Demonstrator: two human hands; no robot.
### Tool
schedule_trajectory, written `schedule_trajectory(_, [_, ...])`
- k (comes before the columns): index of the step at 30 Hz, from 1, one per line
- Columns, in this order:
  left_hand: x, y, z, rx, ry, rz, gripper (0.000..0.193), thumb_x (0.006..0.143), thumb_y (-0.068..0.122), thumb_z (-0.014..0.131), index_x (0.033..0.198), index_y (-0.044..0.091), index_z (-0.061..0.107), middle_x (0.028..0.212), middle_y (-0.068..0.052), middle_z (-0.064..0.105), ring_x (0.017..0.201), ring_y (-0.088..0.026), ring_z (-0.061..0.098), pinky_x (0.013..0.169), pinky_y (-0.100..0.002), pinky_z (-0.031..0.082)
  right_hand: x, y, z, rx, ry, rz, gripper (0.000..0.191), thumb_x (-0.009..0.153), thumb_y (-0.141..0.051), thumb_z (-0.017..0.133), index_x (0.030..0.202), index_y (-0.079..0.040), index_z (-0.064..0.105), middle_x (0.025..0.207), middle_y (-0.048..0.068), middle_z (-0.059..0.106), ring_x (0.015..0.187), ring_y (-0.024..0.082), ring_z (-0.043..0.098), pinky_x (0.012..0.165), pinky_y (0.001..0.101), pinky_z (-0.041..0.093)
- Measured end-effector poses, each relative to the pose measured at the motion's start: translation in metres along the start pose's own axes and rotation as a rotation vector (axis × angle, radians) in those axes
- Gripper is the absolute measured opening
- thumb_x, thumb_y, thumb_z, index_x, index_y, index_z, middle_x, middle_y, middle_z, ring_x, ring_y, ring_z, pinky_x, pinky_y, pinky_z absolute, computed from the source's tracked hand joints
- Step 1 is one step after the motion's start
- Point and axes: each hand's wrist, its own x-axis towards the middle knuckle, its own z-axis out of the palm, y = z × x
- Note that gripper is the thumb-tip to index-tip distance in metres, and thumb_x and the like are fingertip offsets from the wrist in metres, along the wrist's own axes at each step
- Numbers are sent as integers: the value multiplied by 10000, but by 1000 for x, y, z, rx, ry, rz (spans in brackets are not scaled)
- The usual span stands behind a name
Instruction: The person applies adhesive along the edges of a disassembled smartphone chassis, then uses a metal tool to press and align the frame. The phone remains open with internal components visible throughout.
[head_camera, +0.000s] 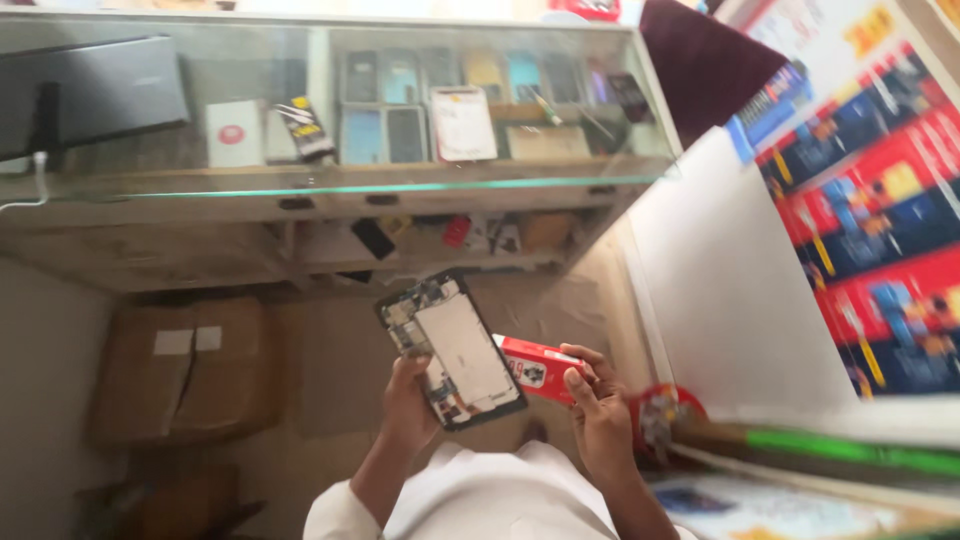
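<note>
My left hand (408, 405) holds an opened phone (451, 349) with its back cover off, so the circuit board and a white metal plate show. It is tilted, its top toward the upper left. My right hand (597, 415) grips a small red and white box (536, 367) just to the right of the phone, touching its lower edge. Both hands are held in front of my white clothing (480, 495).
A glass display counter (330, 185) stands ahead, with several phones, small boxes and a dark laptop (95, 90) on its shelves. A brown cardboard box (185, 365) lies on the floor at left. A wall with red and blue posters (870, 200) rises at right.
</note>
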Motion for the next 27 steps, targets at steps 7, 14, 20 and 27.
schedule_trajectory(7, [51, 29, -2, -72, 129, 108, 518, 877, 282, 552, 1284, -39, 557, 1067, -225, 721, 853, -344, 760, 658, -483, 646, 127, -8, 9, 35, -336, 86, 365, 992, -178, 670, 1319, -35, 596, 1189, 155, 664, 1019, 204, 661, 870, 350, 540])
schedule_trajectory(14, [133, 20, 52, 41, 227, 472, 457, 868, 169, 594, 1275, -37, 559, 1132, -184, 705, 1002, -318, 725, 878, -477, 599, 255, -43, 17, -618, -433, -468, 153, 935, -165, 741, 1019, -45, 699, 1291, 153, 621, 1219, 207, 593, 986, 320, 493])
schedule_trajectory(20, [209, 0, 70, 88, 282, 582, 265, 872, 109, 630, 1121, 25, 602, 1079, -116, 696, 1003, -266, 701, 863, -440, 603, 358, -76, -9, -534, -548, 179, 195, 937, -179, 707, 1022, -19, 779, 1060, 118, 736, 966, 192, 689, 875, 333, 551])
schedule_trajectory(27, [259, 2, 82, 87, 303, 571, 214, 857, 74, 613, 1058, 17, 659, 1004, -97, 713, 940, -215, 691, 854, -393, 577, 423, -69, -11, -188, -629, 422, 273, 874, -259, 755, 1024, -42, 685, 1021, 40, 746, 940, 126, 713, 883, 318, 550])
